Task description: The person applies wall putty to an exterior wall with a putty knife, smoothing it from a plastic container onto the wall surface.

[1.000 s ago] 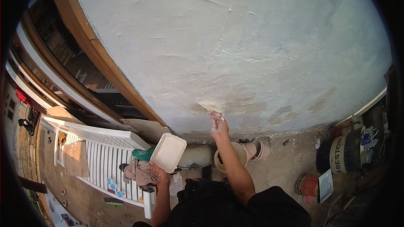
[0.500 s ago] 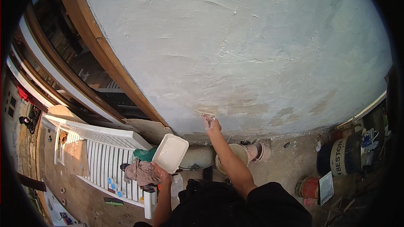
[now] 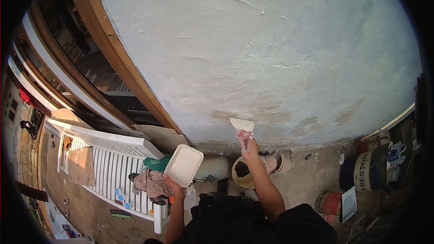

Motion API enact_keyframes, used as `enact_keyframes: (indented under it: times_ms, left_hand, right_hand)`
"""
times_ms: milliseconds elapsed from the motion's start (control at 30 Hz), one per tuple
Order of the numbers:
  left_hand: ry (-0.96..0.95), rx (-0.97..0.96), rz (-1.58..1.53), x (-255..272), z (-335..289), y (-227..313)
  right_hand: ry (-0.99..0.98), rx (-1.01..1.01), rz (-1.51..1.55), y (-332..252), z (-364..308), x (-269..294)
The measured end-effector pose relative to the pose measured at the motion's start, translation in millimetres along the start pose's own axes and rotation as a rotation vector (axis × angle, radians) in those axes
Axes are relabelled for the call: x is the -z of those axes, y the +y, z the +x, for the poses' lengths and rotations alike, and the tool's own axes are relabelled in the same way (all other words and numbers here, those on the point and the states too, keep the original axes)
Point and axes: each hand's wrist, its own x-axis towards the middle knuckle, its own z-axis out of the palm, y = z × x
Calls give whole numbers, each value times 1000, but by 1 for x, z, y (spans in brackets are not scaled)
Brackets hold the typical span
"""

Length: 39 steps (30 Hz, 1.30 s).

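My right hand [image 3: 249, 148] is closed round a putty knife [image 3: 242, 124] with a wide, pale blade and a reddish handle smeared with white. The blade points at the lower part of a whitish plastered wall [image 3: 253, 40], just below some brownish patches; I cannot tell whether it touches. In my left hand [image 3: 175, 187], gripped by its near edge, is a shallow cream-white tray [image 3: 184, 164] with rounded corners, tilted, its open side up. Most of the left fingers are hidden beneath the tray.
Below the wall stand a bucket [image 3: 237, 180], smaller pinkish pots [image 3: 284, 163] and a rounded greyish sack-like thing [image 3: 212, 168]. A white slatted bench [image 3: 106, 167] at left bears cloths [image 3: 151, 184]. At right are a dark drum [image 3: 348, 171] and a red can [image 3: 332, 203]. Wooden frames [image 3: 113, 49] edge the wall.
My right hand has drawn the putty knife right and back toward me, and its blade now shows broadside. The left hand and tray have hardly moved. More of the bucket's inside shows.
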Motion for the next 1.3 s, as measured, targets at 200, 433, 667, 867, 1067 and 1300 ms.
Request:
enact_keyframes:
  times_ms: [200,433,667,867,1067,1300]
  left_hand:
    - [23,0,-3,-16,3,-3]
    - [-51,44,-43,-24,-3,-1]
    - [-176,132,-32,-42,-2,-22]
    - [-314,251,78,-84,-3,-51]
    - [-558,407,102,-167,-31,-79]
    - [-804,547,211,-242,-104,-124]
  right_hand:
    - [201,-61,-162,61,41,-17]
    - [112,-37,163,16,9,-85]
    - [-178,47,123,-50,-58,-39]
    - [-143,232,-169,-116,-144,36]
    - [55,360,-347,-152,-213,109]
    - [227,776,-760,-183,-264,172]
